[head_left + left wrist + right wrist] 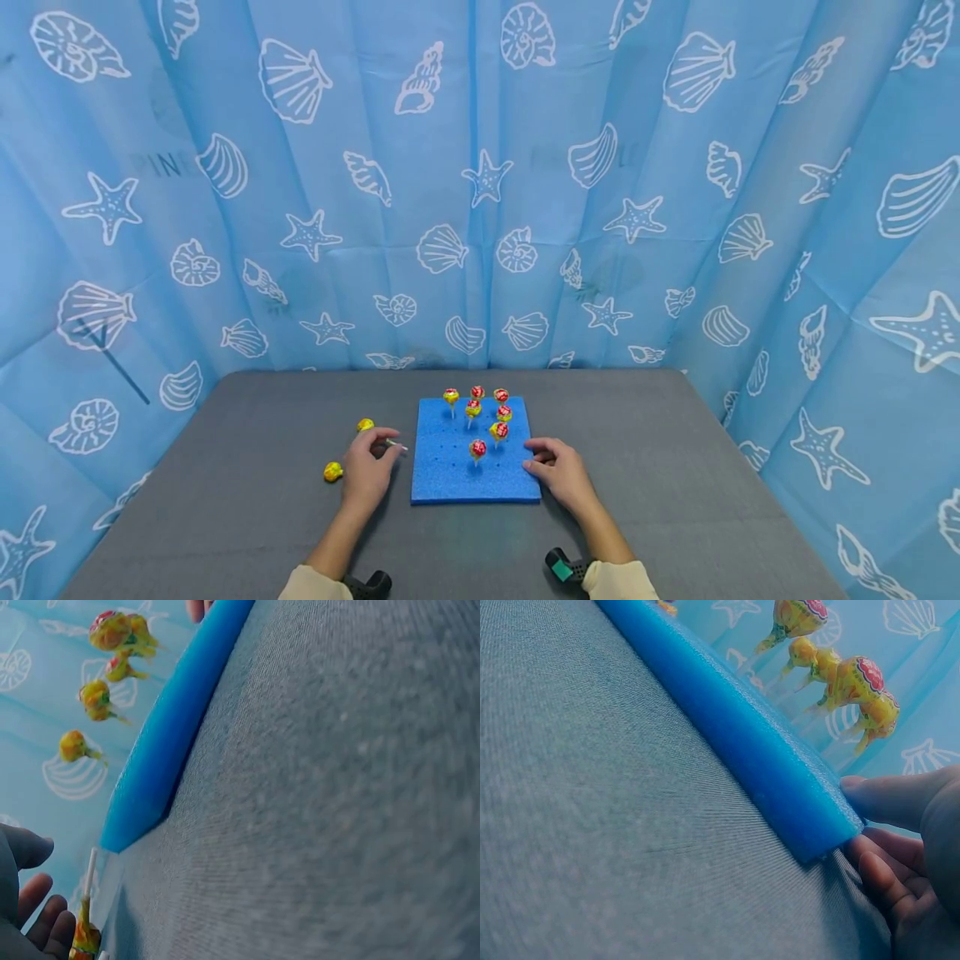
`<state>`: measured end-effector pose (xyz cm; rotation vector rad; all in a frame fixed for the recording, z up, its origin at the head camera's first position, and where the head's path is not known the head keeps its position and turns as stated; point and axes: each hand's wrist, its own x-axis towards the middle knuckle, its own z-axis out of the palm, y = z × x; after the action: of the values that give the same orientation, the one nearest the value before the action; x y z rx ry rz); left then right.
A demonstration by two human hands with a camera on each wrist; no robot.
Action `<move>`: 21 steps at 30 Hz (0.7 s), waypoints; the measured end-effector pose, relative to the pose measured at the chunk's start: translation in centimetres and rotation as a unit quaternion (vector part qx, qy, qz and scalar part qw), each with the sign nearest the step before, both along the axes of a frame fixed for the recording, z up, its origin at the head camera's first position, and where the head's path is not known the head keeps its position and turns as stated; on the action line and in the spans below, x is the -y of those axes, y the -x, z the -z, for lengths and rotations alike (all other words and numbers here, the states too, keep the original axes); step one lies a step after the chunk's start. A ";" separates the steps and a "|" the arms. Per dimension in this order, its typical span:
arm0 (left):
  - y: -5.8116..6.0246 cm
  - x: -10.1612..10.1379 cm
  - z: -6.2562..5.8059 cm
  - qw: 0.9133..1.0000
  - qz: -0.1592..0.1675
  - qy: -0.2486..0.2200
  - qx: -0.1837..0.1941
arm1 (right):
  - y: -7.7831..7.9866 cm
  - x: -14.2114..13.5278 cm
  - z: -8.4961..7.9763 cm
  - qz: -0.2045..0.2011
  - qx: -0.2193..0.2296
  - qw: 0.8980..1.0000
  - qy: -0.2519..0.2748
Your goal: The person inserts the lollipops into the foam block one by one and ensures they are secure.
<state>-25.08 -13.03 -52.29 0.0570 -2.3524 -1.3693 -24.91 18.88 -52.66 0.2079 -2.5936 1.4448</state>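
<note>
A blue foam board lies on the table with several wrapped lollipops standing upright in it. My right hand grips the board's right edge, thumb at the top edge and fingers at the side. Left of the board, my left hand hovers by a loose lollipop, whose white stick points toward the board. Thumb and fingers of that hand are spread apart, and I see no grip on the stick. Another yellow lollipop lies left of the hand, its stick hidden.
Small holes dot the board's surface among the lollipops. A grey cloth-covered table spreads around it. Behind hangs a blue curtain printed with white shells and starfish. Each wrist wears a black strap device.
</note>
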 end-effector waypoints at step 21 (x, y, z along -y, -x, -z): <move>1.4 1.7 -0.6 0.991 -0.002 0.126 0.034 | 0.1 -0.1 0.0 0.002 0.003 1.000 0.000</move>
<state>-26.45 -14.77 -51.70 0.0351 -2.5622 -1.0745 -24.96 18.97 -52.69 0.1996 -2.5966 1.4467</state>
